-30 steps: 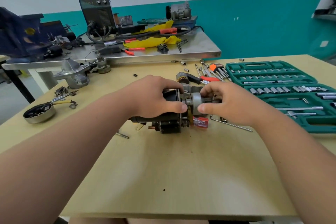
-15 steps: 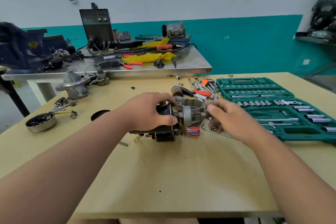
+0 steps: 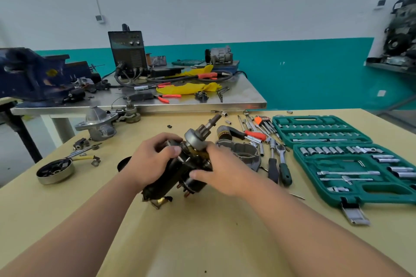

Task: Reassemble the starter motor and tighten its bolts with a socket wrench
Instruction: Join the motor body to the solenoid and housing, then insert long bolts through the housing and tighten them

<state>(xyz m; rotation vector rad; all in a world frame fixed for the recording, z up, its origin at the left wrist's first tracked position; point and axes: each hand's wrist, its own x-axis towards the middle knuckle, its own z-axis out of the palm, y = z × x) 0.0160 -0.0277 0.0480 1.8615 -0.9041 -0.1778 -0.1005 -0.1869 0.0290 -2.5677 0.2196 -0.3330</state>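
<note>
Holding the starter motor (image 3: 177, 173) tilted over the middle of the bench (image 3: 202, 231), both hands kept a closed grip on it. The left hand (image 3: 153, 162) curled round the dark body, and the right hand (image 3: 225, 171) wrapped the smaller cylinder alongside. The geared shaft (image 3: 208, 127) pointed up and away. Whether the low end touched the bench could not be told.

The motor looked heavy, rigid and probably greasy. The broad body seemed the sound place to hold it, while the shaft and the small terminals at the low end seemed poor ones.

The widest open room lay on the bare bench toward the person. A grey cover (image 3: 243, 150) lay just behind the right hand, with loose screwdrivers (image 3: 284, 171) and the green socket case (image 3: 337, 141) further right. On the left, a round metal part (image 3: 55, 170) sat near the bench's slanting edge, well apart from the motor.
</note>
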